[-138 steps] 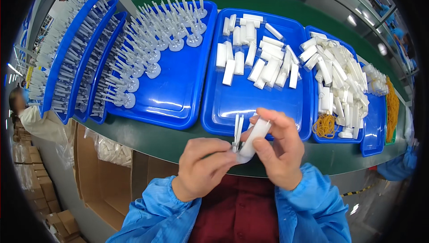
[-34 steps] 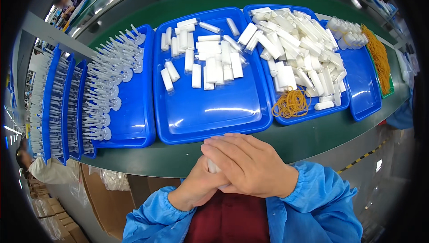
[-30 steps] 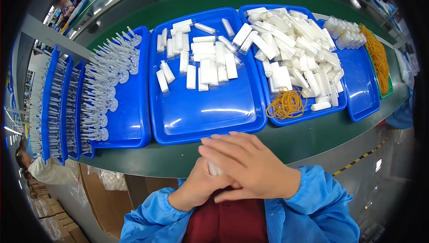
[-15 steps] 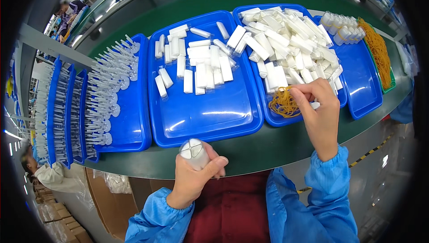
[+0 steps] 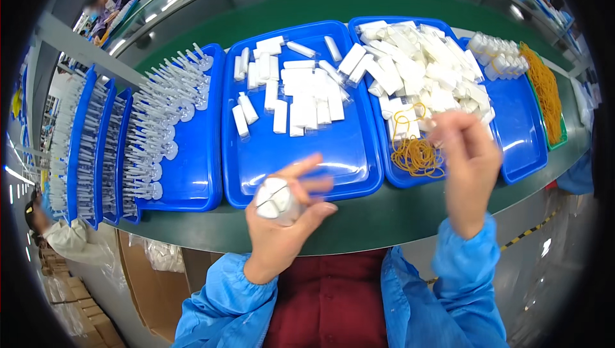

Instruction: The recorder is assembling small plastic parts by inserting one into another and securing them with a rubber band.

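My left hand (image 5: 282, 233) holds an upright bundle of white wrapped packs (image 5: 277, 199) at the table's front edge. Its thumb wraps the near side, while the other fingers stretch out, blurred. My right hand (image 5: 471, 162) is over the front of the third tray, thumb and fingertips pinched together and smeared by motion. Thin yellow rubber-band loops (image 5: 410, 117) trail beside those fingertips, above a tangle of rubber bands (image 5: 418, 158). Just behind lies a big heap of white packs (image 5: 416, 60).
A blue tray (image 5: 288, 162) holds loose white packs (image 5: 307, 92). Left of it, clear plastic syringe-like parts (image 5: 170, 105) stand in trays, some stacked on edge. At the right are banded clear-and-white bundles (image 5: 496, 53) in a blue tray (image 5: 522, 137) and a green basket of rubber bands (image 5: 544, 92).
My right hand has drawn slightly right from the rubber-band tangle, and loops now stretch up beside it. My left hand has risen a little with the bundle, its fingers spreading.
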The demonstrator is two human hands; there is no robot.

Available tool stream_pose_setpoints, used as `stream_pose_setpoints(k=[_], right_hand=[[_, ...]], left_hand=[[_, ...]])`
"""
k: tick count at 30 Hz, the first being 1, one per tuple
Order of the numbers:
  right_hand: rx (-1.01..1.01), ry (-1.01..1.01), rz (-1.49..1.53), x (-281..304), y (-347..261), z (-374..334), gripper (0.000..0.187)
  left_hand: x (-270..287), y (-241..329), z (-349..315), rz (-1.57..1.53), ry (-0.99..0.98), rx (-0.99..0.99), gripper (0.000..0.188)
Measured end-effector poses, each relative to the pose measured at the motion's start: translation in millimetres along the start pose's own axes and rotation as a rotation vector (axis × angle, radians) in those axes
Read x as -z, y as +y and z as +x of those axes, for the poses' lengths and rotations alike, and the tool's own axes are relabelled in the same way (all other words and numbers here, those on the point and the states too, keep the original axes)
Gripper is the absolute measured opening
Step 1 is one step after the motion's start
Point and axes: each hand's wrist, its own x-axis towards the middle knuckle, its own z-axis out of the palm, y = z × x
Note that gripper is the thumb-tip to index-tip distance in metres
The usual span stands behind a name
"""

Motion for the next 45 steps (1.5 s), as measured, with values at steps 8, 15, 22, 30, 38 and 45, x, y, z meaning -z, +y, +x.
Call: stream_pose_setpoints(k=[8,15,22,30,38,45], right_hand=[[-0.117,-0.407,0.714,-44.0,-31.9,-38.2,0.032],[0.563,-0.544,0.027,-52.3,-17.0,-16.6,0.086],[0.763,-0.791,-0.382,-27.8,-10.5,-14.1,0.059],[0.24,-0.313,0.562,-43.1,-27.1,-27.5,0.054],[-0.032,-0.594,0.4,-58.1,-5.3,-24.1,0.086],[0.416,-0.848,-0.541,-35.8,-42.5,-24.4,0.066]], left_hand=[[2.1,0.0,14.5,-0.187,-0.132,0.123,0.019],[20.0,22.1,15.9,-0.084,-0.645,0.717,0.018],[60.6,42.5,18.5,0.152,-0.396,0.486,0.03],[37.6,29.8,10.9,-0.181,0.116,0.123,0.018],[24.3,37.9,-17.2,0.409,-0.34,-0.107,0.081],[33.3,30.8,-2.4,0.563,-0.42,-0.172,0.066]])
